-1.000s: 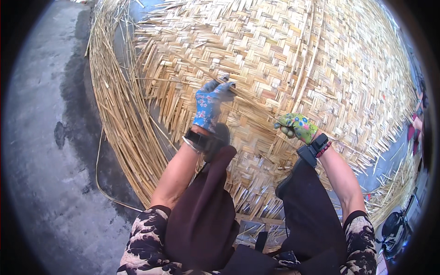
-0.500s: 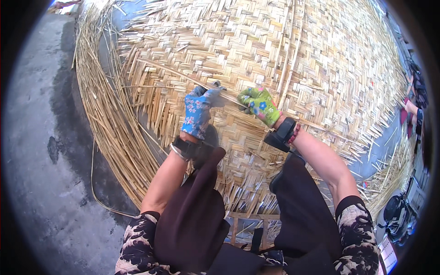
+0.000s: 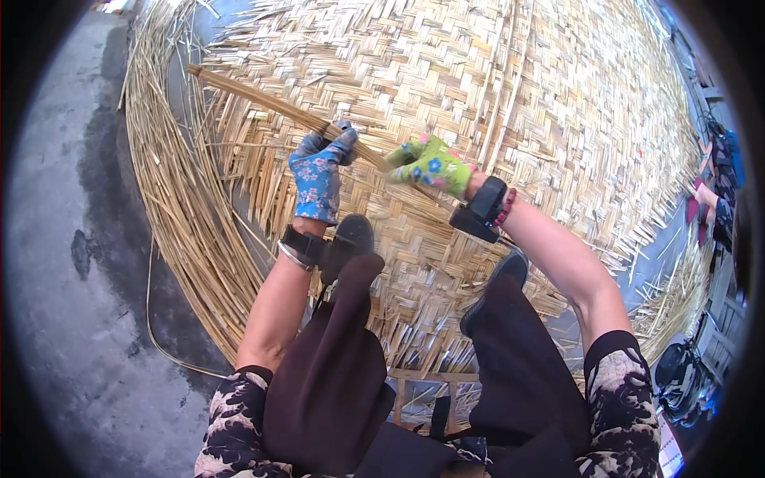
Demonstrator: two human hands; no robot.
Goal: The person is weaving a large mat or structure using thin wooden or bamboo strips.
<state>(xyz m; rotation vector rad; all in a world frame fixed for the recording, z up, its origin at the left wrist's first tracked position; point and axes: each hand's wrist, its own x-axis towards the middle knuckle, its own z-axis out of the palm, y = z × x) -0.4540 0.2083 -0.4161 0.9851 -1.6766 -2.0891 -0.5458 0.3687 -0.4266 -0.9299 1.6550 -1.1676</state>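
On the grey concrete floor [image 3: 64,239], outside the mat's left edge, a long bundle of loose strips [image 3: 175,223] lies in a bend that follows that edge, a placing that would keep it within reach and off the weave. Over the left part of the mat runs the held cane piece [image 3: 255,95], slanting from its free end near the left edge down toward the middle; whether it is one split length or several laid together cannot be told. The left hand [image 3: 320,171], in a blue flowered glove, is closed around it partway along, apparently to carry its weight and set its angle. Just below, the left shoe [image 3: 351,235] rests on the mat. The right hand [image 3: 430,166], in a green flowered glove, is a little apart from the left, at the lower stretch of the same piece; blur hides whether its fingers are clamped there. Two spaced points of support would steady so long a piece, and the gloves presumably guard against splinters. The right shoe [image 3: 510,275] stands near the mat's near edge, further right. The woven mat [image 3: 590,127] spreads beyond both hands, and past its right edge lies a heap of loose straw [image 3: 669,295].
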